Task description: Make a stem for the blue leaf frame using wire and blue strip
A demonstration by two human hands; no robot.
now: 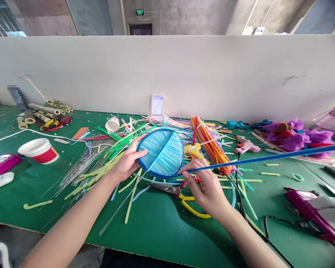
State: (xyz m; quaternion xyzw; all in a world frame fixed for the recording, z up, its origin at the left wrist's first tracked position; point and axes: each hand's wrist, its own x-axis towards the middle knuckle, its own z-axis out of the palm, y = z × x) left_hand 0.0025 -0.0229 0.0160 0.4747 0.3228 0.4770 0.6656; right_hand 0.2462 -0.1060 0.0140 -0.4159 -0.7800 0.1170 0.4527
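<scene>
You hold the blue oval piece [163,152] over the middle of the bench [145,238], your left hand [130,160] pinching its left edge, your right hand [202,180] pinching a dark blue strip [268,156] at its near right rim. A pivoted tool [167,189] with yellow handles lies just under it among loose stems [111,169]; a yellow glue gun [195,150] and an orange bundle [210,143] crowd its right. A paper cup [41,150] stands left. The green bench backs onto a pale partition [100,74], an exit sign [140,12] beyond.
</scene>
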